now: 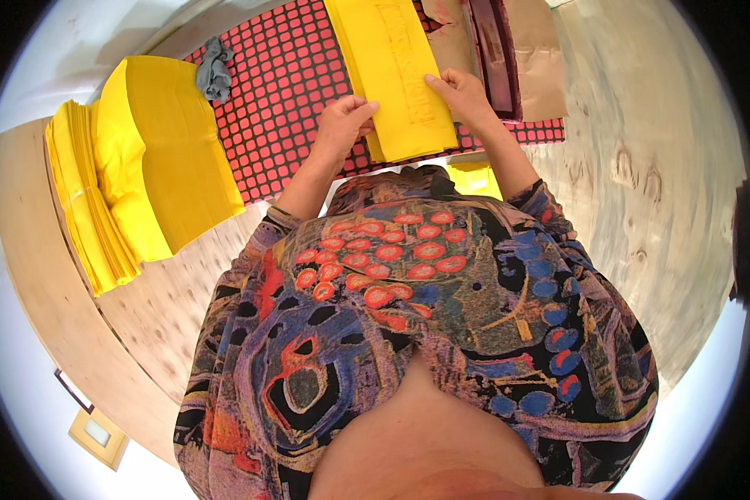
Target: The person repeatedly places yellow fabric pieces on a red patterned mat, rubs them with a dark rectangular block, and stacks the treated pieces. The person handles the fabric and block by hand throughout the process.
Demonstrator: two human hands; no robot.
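A flat stack of yellow paper sheets lies lengthwise before me on a red-and-black checked mat. A raised or printed pattern, faint and hard to make out, runs down its top face. My left hand pinches its left edge near the close end, thumb and forefinger together. On the opposite edge, a little farther away, my right hand grips with thumb and bent fingers. How many sheets each hand holds cannot be told. Another piece of yellow paper shows below the mat's edge, by my right forearm.
At the left, a large yellow sheet leans beside a thick folded yellow pile on the wooden table. A grey crumpled rag sits at the mat's far left. Right of the stack, a dark red-stained tray rests on brown paper.
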